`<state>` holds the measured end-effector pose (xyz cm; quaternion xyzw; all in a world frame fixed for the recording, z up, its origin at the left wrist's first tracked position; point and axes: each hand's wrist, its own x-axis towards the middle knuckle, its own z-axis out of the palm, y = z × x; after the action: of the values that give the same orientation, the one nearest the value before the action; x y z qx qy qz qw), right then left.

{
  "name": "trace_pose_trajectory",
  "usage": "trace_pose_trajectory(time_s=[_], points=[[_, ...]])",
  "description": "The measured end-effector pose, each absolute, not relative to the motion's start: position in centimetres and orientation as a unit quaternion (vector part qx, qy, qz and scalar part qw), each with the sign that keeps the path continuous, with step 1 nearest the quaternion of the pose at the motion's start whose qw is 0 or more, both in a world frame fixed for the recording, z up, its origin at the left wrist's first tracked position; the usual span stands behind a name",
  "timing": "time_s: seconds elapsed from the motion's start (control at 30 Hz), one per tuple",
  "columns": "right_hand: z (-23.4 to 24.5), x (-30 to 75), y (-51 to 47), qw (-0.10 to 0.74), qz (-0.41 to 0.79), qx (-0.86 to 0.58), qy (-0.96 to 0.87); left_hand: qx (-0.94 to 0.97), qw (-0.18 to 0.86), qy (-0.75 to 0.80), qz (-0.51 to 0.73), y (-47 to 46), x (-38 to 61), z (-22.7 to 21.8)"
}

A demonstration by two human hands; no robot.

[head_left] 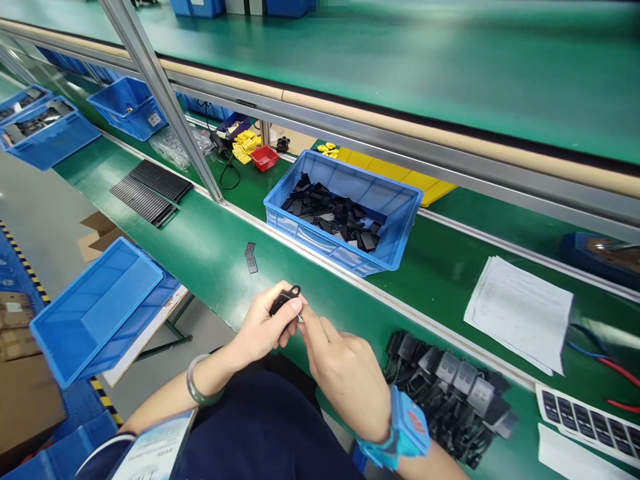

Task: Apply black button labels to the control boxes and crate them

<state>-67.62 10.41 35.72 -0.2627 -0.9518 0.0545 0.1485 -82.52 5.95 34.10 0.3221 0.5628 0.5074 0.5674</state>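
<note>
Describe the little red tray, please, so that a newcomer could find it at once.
On the green workbench, find the blue bin holding black pieces. Just past its left end, beside the yellow pieces, sits the red tray: small, and the only red container among blue and yellow neighbours.

Black part (279, 303): small, dark, a ring-like loop (297, 287) at one end
Pose: slanted, loop end uppermost in the view
Grip: held in the left hand (265, 325), partly covered by the thumb (288, 312)
</note>
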Motion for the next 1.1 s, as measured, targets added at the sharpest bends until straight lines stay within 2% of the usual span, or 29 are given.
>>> trace_pose_trajectory(time_s=[0.13,0.2,0.27,0.37,0.5,0.6,0.77,1.0,1.1], points=[[35.4,-67.7,10.4,0.146,0.065,-0.273,-0.949,0.299,0.595,0.54,0.516,5.9,-82.5,33.9],[35.3,-67.7,10.5,0.157,0.107,-0.279,-0.941,0.28,0.615,0.526,0.517,5.9,-82.6,33.8],[35.2,-67.7,10.8,0.17,0.205,-0.287,-0.92,0.259,0.632,0.508,0.525,6.0,-82.7,33.7],[34.7,-67.5,11.3,0.179,0.416,-0.32,-0.832,0.234,0.644,0.486,0.543,6.1,-83.1,33.7],[33.0,-67.4,12.1,0.237,0.674,-0.353,-0.604,0.222,0.645,0.481,0.551,6.1,-83.4,33.6],[31.4,-67.5,12.5,0.296,0.778,-0.379,-0.405,0.22,0.646,0.48,0.552,5.9,-83.4,33.5],[29.6,-67.2,12.4,0.283,0.843,-0.4,-0.222,0.227,0.648,0.474,0.552,5.8,-83.2,33.5],[29.6,-66.7,11.2,0.243,0.864,-0.358,-0.257,0.214,0.607,0.497,0.583,6.1,-83.9,33.3],[27.7,-66.9,11.2,0.244,0.848,-0.37,-0.291,0.202,0.598,0.506,0.588,6.3,-84.2,32.9]])
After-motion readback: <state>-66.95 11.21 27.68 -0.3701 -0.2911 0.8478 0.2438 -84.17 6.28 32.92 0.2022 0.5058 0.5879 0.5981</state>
